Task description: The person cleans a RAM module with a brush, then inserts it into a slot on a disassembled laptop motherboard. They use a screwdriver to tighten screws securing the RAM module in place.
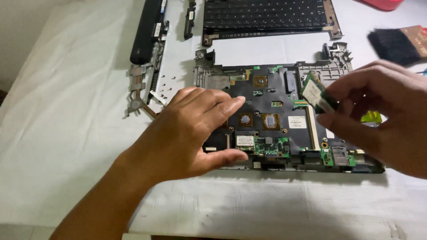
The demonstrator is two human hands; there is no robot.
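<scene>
Two hands over the motherboard (275, 111): right hand (382, 120) pinches a memory module (316, 92); left hand (191, 133) spread loose, touching the board.

Right hand (382, 115) pinches green memory card (314, 92); left hand (191, 131) rests on motherboard (275, 111).

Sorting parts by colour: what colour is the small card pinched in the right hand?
Green, with a white label: the small card in the right hand, head view.

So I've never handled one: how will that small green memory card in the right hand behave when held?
The memory card looks thin, flat and rigid, so probably stiff and light. The right hand pinches it by its edges, suggesting care; its exposed chips seem fragile. Flat, so it is unlikely to roll.
</scene>
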